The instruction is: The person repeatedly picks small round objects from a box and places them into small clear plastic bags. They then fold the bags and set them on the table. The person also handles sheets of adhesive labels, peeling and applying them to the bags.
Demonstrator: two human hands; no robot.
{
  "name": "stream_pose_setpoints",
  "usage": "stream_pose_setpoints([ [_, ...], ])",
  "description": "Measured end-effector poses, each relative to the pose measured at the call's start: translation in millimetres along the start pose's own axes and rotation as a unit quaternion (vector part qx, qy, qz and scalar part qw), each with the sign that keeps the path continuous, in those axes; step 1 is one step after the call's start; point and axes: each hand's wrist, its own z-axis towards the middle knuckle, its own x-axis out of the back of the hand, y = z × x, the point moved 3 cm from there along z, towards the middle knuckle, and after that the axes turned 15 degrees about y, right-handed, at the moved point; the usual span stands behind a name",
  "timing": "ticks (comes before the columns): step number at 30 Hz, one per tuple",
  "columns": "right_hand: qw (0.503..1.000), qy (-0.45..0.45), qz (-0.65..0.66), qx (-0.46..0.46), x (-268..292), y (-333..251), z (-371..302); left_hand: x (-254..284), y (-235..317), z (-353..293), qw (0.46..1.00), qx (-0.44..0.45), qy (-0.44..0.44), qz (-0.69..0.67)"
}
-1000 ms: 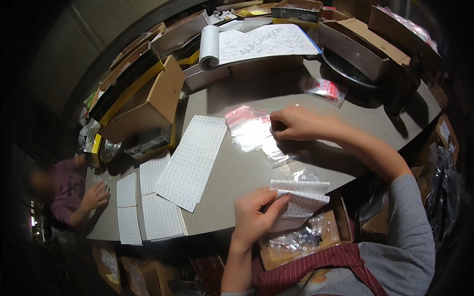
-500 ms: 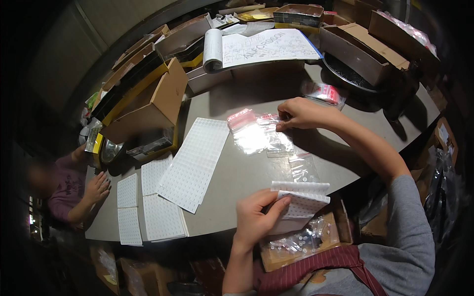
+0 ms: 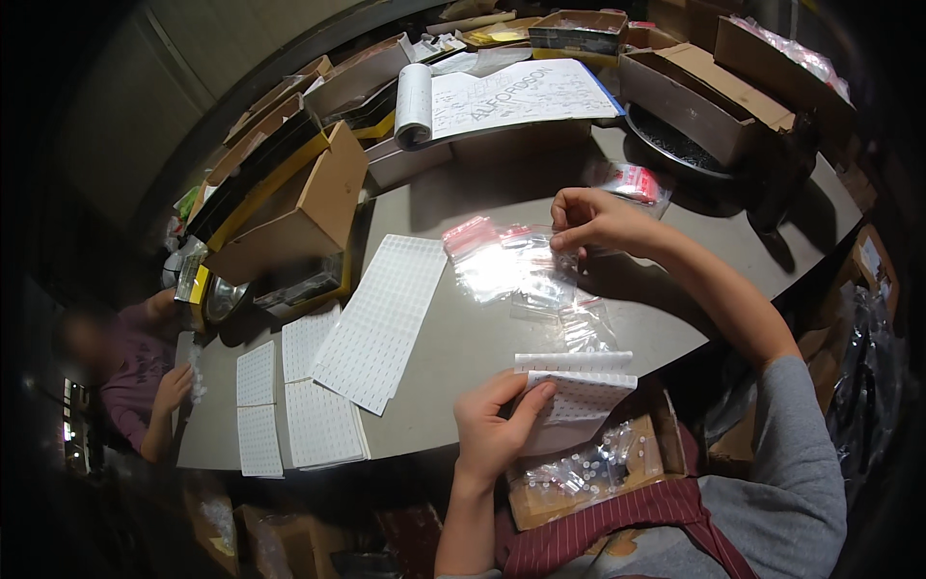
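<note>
The left hand (image 3: pixel 490 415) has its grip closed on a folded sheet of small printed labels (image 3: pixel 584 394) at the near edge of the desk (image 3: pixel 463 372). The right hand (image 3: pixel 588 227) is farther off, its fingertips at the right edge of the fanned clear bags (image 3: pixel 490 275) with red tops; I cannot tell whether its grip has closed on one.

The work looks partway along. In the cardboard box (image 3: pixel 540 509) below the near edge lie clear packets (image 3: pixel 588 473) with small pale discs among them, perhaps a finished part. The bags on the desk look flat, the sheet in hand carries many rows, and to the left lie long sheets (image 3: pixel 381 323) and shorter sheets (image 3: pixel 325 420), seemingly unused.

Glare washes out the middle of the bags, so their number and any labels on them cannot be made out. The fold hides part of the sheet in hand, and the apron (image 3: pixel 588 526) covers the box's near side. At far left, another person's hand (image 3: pixel 176 388) is dim, and what it touches is unclear.
</note>
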Motion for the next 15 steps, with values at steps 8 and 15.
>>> stream_pose_setpoints([
  [8,0.996,0.033,-0.054,0.058,3.8,3.1,-3.8,-0.5,1.3,-0.6,1.0,-0.005,0.007,0.018],
  [15,0.863,0.127,-0.242,0.426,-9.0,-8.0,-15.7,-2.1,3.2,-1.5,0.999,-0.011,0.03,0.007],
])
